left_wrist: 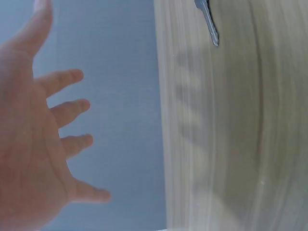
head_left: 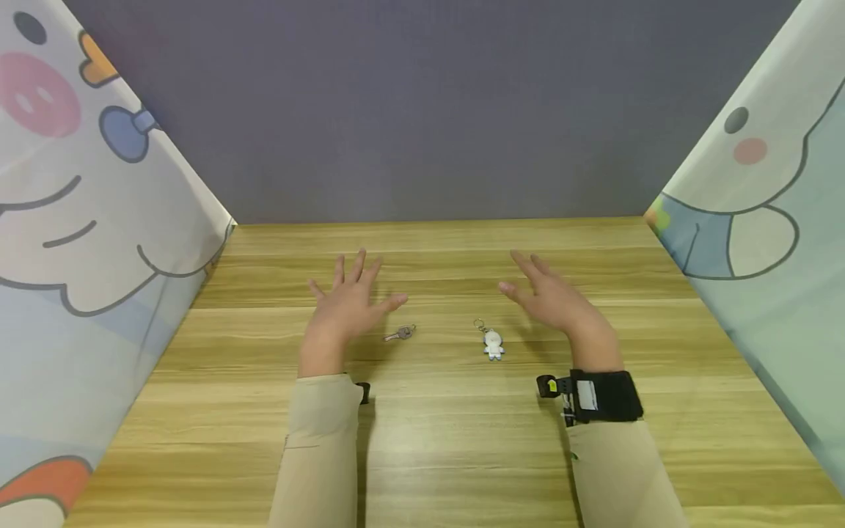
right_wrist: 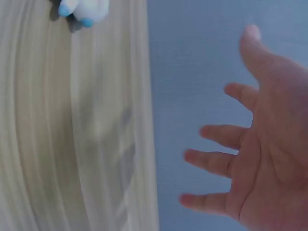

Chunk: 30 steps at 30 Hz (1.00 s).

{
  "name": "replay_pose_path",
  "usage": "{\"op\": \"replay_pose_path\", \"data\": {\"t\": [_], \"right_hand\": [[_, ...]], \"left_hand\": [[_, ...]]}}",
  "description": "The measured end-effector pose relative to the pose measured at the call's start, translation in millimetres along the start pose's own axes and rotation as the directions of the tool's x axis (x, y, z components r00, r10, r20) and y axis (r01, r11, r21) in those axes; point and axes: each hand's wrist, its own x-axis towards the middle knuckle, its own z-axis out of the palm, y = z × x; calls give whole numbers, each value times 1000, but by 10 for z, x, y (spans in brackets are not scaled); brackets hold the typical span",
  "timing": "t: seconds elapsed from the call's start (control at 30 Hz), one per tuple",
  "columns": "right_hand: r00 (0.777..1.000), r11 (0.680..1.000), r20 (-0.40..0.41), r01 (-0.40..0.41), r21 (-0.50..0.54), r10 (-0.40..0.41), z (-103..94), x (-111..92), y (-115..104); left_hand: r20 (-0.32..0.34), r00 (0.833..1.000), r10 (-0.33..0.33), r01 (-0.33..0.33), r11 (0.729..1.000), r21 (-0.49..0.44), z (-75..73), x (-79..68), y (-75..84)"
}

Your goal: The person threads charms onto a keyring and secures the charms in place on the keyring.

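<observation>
A small metal key with a ring at one end lies on the wooden table, just right of my left hand. That hand hovers over the table with its fingers spread and nothing in it. Farther right lies a white and blue figure keychain, its metal ring pointing away from me. My right hand is held to the right of the keychain, fingers extended and holding nothing. The left wrist view shows the tip of the key at its top edge; the right wrist view catches part of the keychain figure.
The wood-grain table ends at a grey back panel. Cartoon-printed panels stand at the left and right. A black strap with a small camera wraps my right wrist.
</observation>
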Motion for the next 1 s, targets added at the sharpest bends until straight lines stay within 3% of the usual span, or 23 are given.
{"op": "replay_pose_path", "data": {"t": [0.2, 0.43, 0.67, 0.83, 1.0], "right_hand": [[993, 993, 67, 95, 65, -100, 138, 111, 7], [979, 984, 138, 133, 118, -149, 319, 217, -24], [971, 983, 174, 149, 109, -166, 414, 266, -87], [965, 985, 213, 133, 113, -155, 463, 290, -119], [974, 991, 199, 84, 109, -104, 494, 297, -128]], "left_hand": [[69, 994, 83, -76, 991, -107, 48, 21, -75], [195, 964, 178, -136, 968, -211, 165, 94, -57], [253, 947, 196, -122, 951, -282, 246, 158, -5], [273, 942, 193, -119, 956, -267, 291, 165, 27], [277, 944, 178, -108, 962, -249, 322, 163, 42]]}}
